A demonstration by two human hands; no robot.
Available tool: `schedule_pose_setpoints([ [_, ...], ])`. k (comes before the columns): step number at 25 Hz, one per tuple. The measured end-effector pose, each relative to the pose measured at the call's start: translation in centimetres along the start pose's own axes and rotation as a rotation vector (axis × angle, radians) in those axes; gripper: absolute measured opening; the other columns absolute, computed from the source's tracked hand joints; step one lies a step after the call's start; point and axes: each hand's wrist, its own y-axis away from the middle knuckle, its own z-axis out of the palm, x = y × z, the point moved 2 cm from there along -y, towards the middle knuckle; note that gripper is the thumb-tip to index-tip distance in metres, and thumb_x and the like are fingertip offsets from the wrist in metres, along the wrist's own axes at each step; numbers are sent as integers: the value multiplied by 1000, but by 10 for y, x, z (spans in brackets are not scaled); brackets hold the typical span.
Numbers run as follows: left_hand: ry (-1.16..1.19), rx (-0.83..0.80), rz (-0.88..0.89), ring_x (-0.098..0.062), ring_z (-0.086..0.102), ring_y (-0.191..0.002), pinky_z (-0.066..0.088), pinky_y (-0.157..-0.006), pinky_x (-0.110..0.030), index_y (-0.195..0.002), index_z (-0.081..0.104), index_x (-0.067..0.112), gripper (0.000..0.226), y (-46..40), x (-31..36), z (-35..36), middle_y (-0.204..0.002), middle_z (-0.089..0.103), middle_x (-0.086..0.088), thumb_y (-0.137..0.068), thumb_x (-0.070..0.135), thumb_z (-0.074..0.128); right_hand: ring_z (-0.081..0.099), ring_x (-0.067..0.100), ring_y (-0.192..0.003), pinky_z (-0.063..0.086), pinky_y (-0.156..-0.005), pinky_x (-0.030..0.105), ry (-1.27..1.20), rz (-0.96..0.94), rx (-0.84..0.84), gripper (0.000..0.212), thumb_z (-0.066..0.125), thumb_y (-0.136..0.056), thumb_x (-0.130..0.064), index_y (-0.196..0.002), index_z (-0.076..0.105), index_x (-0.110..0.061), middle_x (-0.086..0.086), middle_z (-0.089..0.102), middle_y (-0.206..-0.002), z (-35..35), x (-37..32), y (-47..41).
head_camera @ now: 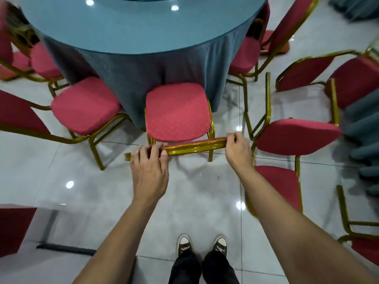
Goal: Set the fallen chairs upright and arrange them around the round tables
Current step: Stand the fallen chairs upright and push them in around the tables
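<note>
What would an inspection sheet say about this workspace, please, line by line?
Surface: glossy grey tiled floor with light reflections.
Job's things: upright red chair, its seat tucked at the round table with blue cloth; a fallen chair lies to the right.
Clutter: more red chairs stand around the table.
Hands: left hand and right hand both grip the backrest top rail.
Cables: nothing seen.
Surroundings: blue drapery at right; the person's sneakers below.

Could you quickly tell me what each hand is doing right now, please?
Left hand: grips the left end of the chair back.
Right hand: grips the right end of the same chair back.
</note>
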Motion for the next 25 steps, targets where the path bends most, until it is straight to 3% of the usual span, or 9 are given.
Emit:
schedule_pose_setpoints([
  [2,20,-32,45,-32,39,-132,34,-111,-50,-140,48,21,43,-17,2,-3,-136,50,-9,-106,40,31,49,30,-117,37,-97,43,-21,-91,13,41,28,-103,-50,-123,55,-26,10,54,-120,-2,-12,-1],
  [6,-19,-97,58,-37,28,-144,29,-117,-53,-150,35,22,49,-54,3,-9,-148,42,-11,-104,41,39,38,29,-140,32,-112,46,26,-179,-26,54,25,-106,-52,-153,33,-29,10,39,-153,-2,-30,-13],
  [10,-7,-149,30,-33,10,-154,18,-124,-51,-159,16,24,68,-79,7,-16,-166,18,-9,-101,35,50,37,27,-143,35,-113,47,43,-215,-26,55,30,-106,-47,-158,23,-30,6,33,-160,-5,-46,-22],
  [13,0,-169,17,-34,15,-152,23,-122,-51,-161,9,24,77,-83,20,-20,-169,9,-6,-100,36,55,38,24,-142,36,-112,45,35,-229,-35,54,37,-106,-44,-158,26,-32,3,39,-157,-10,-53,-17],
  [16,47,-161,4,-36,23,-149,27,-119,-50,-159,22,23,70,-74,36,-23,-167,15,-8,-99,34,57,40,20,-141,36,-111,40,-12,-276,-29,52,43,-104,-38,-155,33,-31,1,43,-154,-26,-52,-3],
  [19,95,-141,100,-32,34,-141,34,-114,-51,-147,42,25,52,-59,64,-22,-157,34,-5,-97,29,58,43,20,-139,38,-111,41,-53,-302,16,51,46,-102,-33,-152,38,-33,-1,46,-151,-55,-39,13],
  [25,247,-245,333,-17,41,-130,40,-110,-43,-137,52,28,39,-23,170,-13,-142,48,5,-98,26,58,49,18,-131,42,-109,47,-112,-267,153,47,52,-98,-25,-144,48,-30,-3,55,-141,-145,10,36],
])
